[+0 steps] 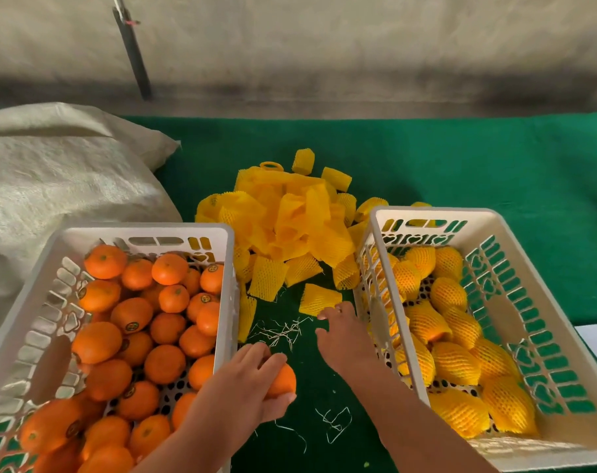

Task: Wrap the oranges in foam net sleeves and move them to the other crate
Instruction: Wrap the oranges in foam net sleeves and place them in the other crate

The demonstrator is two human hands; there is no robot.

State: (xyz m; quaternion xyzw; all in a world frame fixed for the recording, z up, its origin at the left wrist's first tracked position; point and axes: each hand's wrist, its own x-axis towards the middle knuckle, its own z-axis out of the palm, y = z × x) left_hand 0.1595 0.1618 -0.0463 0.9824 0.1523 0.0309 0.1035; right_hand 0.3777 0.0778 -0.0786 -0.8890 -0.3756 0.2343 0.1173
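We're gripping one bare orange (283, 382) in the left hand (245, 384), fingers curled over it, just right of the left crate (138, 230), over the green cloth (495, 158). The right hand (341, 336) is reaching forward with fingers relaxed, holding nothing; its fingertips (327, 313) are touching or nearly touching the nearest foam sleeve (319, 298), which is lying loose between the crates, right of the left crate. Can't tell if contact is made yet.

We're reading this as mid-cycle: orange picked, sleeve not yet taken, wrap not started.

Progress, judged from the load: the left crate is still holding a deep pile of bare oranges (133, 336), clearly the majority. The right crate (495, 216), well to the right of the left crate, is carrying roughly a dozen or more wrapped oranges (454, 363), about one layer, with floor holes showing. So we're estimating well under half done.

Sleeve supply isn't limiting: a big sleeve pile (290, 220) is sitting just beyond the left crate's far-right corner. A woven sack (61, 172) is lying behind the left crate.
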